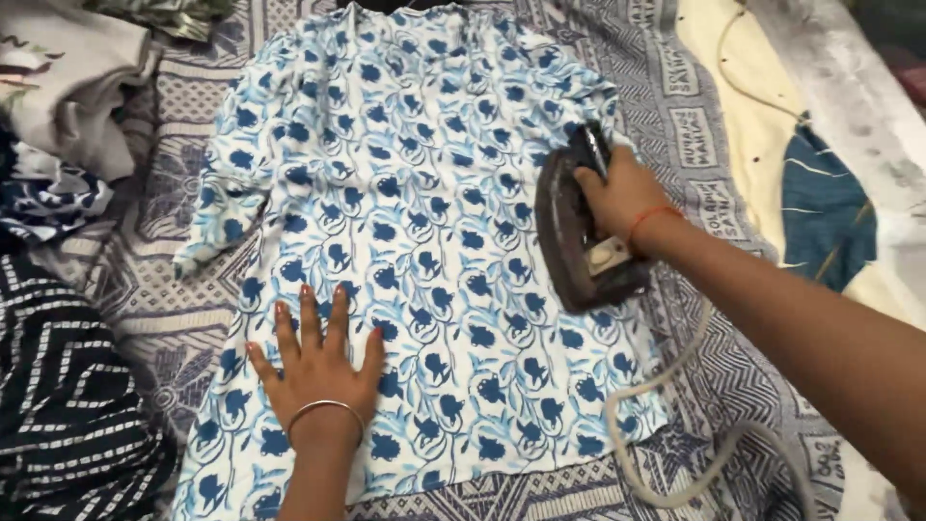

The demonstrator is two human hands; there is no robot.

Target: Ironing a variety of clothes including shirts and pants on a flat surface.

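A white dress (424, 222) with blue flowers lies spread flat on a patterned bedspread (675, 125). The right hand (622, 198) is closed around the handle of a dark iron (579, 227) resting on the dress's right edge. The left hand (318, 371), fingers spread open, presses flat on the dress's lower left, holding nothing. The iron's white cord (666, 425) trails off the dress. Folded clothes (68, 87) lie left of the dress.

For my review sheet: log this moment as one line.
left hand: flat on blue floral garment | right hand: grips dark iron on garment's right side | cord: trails toward the camera
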